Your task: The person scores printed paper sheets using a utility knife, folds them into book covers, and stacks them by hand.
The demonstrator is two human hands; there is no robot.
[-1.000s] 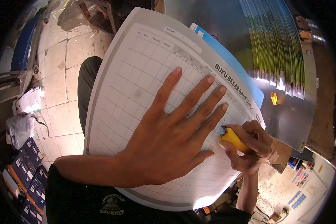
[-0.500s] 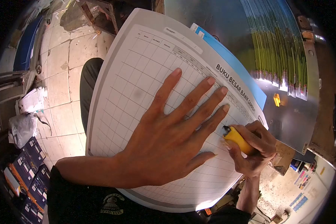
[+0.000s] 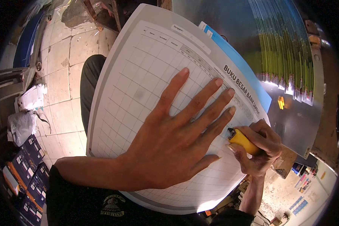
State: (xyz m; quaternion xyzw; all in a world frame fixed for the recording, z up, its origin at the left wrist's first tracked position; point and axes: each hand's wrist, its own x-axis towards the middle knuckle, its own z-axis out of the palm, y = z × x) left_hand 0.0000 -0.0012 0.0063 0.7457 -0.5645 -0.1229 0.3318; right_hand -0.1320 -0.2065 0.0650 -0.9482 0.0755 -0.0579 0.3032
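Note:
A large printed sheet [image 3: 133,124] headed "BUKU BESAR BANK SAMPAH", with a grey border and a ruled table, lies tilted before my body. My left hand [image 3: 169,139] is spread open and flat across its printed grid. At the sheet's right edge, my right hand [image 3: 261,147] is closed around what looks like a yellow lighter [image 3: 244,142]. Its metal and black end points left, close to the sheet surface and beside my left fingers. My right fingers cover the rest of the lighter.
Behind the sheet, a blue sheet [image 3: 229,49] lies on a shiny metal surface [image 3: 295,122]. A stack of green-and-blue printed strips [image 3: 286,56] and a small yellow object [image 3: 281,102] rest there too. Dark boxes [image 3: 30,180] and a plastic bag [image 3: 22,126] stand on the tiled floor [image 3: 58,101].
The sheet and both hands appear shifted slightly right in view. My right hand keeps its grip on the lighter, and my left hand stays flat.

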